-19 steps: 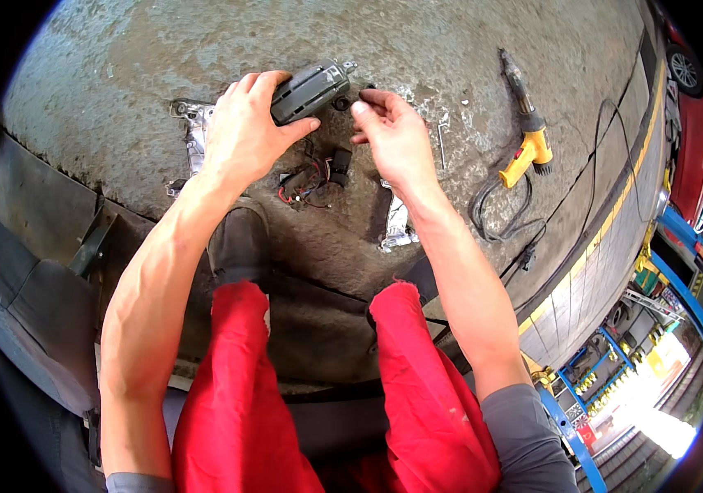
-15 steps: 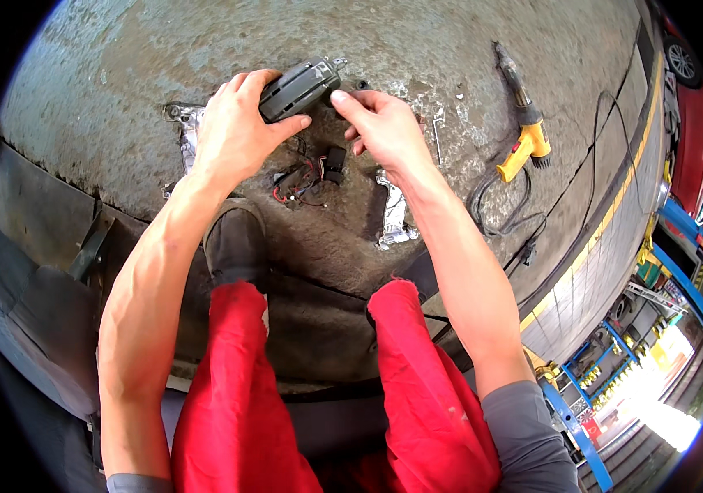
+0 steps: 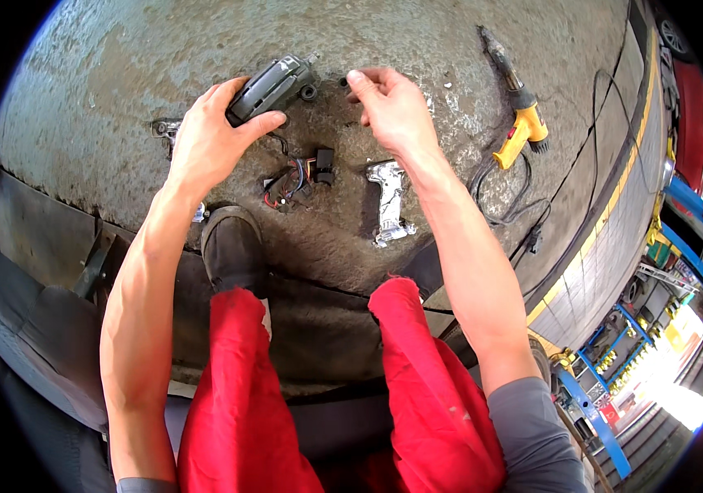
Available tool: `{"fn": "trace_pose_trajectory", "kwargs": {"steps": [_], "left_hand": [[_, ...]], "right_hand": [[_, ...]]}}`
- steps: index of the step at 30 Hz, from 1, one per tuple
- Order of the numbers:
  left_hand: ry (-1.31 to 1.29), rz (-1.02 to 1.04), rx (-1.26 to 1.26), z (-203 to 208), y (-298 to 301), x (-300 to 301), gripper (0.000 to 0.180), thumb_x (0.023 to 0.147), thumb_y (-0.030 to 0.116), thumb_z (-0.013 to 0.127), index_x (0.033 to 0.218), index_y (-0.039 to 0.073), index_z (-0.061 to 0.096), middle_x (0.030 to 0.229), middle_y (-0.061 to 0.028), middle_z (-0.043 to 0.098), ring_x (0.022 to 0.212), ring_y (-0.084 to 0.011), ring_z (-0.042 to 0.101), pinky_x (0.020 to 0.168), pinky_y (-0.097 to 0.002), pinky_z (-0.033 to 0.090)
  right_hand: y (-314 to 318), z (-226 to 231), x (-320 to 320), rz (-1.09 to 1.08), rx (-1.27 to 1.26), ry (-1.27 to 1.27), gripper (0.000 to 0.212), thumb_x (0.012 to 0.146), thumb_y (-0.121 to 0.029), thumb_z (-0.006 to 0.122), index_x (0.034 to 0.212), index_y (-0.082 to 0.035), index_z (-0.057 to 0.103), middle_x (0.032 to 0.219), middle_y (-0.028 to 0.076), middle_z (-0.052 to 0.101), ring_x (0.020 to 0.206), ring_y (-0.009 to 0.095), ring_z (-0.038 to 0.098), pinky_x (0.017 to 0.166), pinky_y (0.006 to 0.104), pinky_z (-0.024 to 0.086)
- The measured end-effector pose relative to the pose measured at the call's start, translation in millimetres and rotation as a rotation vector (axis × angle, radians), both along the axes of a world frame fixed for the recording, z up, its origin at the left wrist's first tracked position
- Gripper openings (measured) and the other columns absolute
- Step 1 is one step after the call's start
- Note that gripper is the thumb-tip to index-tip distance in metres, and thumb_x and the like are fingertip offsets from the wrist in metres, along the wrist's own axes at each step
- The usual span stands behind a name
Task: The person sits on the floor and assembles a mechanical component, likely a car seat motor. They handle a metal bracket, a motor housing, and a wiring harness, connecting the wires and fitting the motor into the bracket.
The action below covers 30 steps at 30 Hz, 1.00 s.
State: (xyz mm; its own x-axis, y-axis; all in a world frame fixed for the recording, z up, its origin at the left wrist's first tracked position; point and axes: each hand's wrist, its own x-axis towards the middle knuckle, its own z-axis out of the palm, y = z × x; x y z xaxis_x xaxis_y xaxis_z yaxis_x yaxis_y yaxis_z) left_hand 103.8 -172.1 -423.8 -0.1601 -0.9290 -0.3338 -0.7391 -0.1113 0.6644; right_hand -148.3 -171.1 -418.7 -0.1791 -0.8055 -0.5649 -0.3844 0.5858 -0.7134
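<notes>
My left hand is closed round a dark grey, cylindrical power-tool body with a small metal tip at its upper right end. A round black piece sits by the body's right end; whether it is attached I cannot tell. Just right of it hovers my right hand, apart from the tool body, thumb and forefinger pinched together. A small dark piece shows beside those fingertips, and what they hold, if anything, cannot be made out. Below, between my hands, lies a black switch module with coloured wires.
A silver handle-shaped shell lies below my right wrist, and another silver part is partly behind my left hand. At the right rests a yellow heat gun with its black cable. My shoe stands near the wires.
My right hand has drawn away from the tool body's end, opening a gap. My left hand has shifted left with the body, uncovering the round black piece. The whole view has shifted slightly.
</notes>
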Motion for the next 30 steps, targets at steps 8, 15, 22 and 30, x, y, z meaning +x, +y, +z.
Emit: {"fn": "trace_pose_trajectory", "kwargs": {"steps": [8,15,22,30], "left_hand": [[0.021,-0.010,-0.083,-7.2,-5.9,9.2,0.064,0.095,0.049,0.074,0.137,0.001,0.064,0.128,-0.0180,0.068,0.117,-0.0333,0.066,0.101,-0.0421,0.052],[0.057,0.050,-0.076,-10.7,-17.4,13.9,0.051,0.102,0.046,0.067,0.132,0.004,0.070,0.122,-0.0176,0.071,0.111,-0.0308,0.070,0.097,-0.0379,0.053],[0.005,0.090,-0.055,-11.9,-26.1,17.5,0.049,0.103,0.047,0.064,0.130,0.007,0.073,0.118,-0.0165,0.073,0.110,-0.0284,0.071,0.096,-0.0354,0.053],[0.063,0.107,0.005,-12.9,-26.9,20.9,0.048,0.103,0.041,0.067,0.131,0.003,0.071,0.123,-0.0136,0.073,0.112,-0.0223,0.070,0.098,-0.0334,0.052]], "right_hand": [[13.2,-25.3,-12.0,0.338,-0.347,0.361,0.040,0.096,-0.023,0.072,0.131,-0.005,0.064,0.127,0.017,0.065,0.106,0.038,0.070,0.092,0.0457,0.056],[12.5,-28.4,-3.1,0.424,-0.394,0.485,0.032,0.096,-0.019,0.069,0.126,-0.007,0.067,0.121,0.016,0.066,0.104,0.039,0.070,0.090,0.0486,0.057],[7.8,-37.7,-1.8,0.361,-0.401,0.393,0.032,0.094,-0.023,0.068,0.120,-0.003,0.071,0.111,0.018,0.073,0.099,0.038,0.073,0.089,0.0453,0.059],[23.3,-23.4,61.1,0.034,-0.308,-0.267,0.032,0.091,-0.019,0.074,0.115,0.002,0.074,0.101,0.015,0.079,0.094,0.024,0.077,0.086,0.0342,0.059]]}}
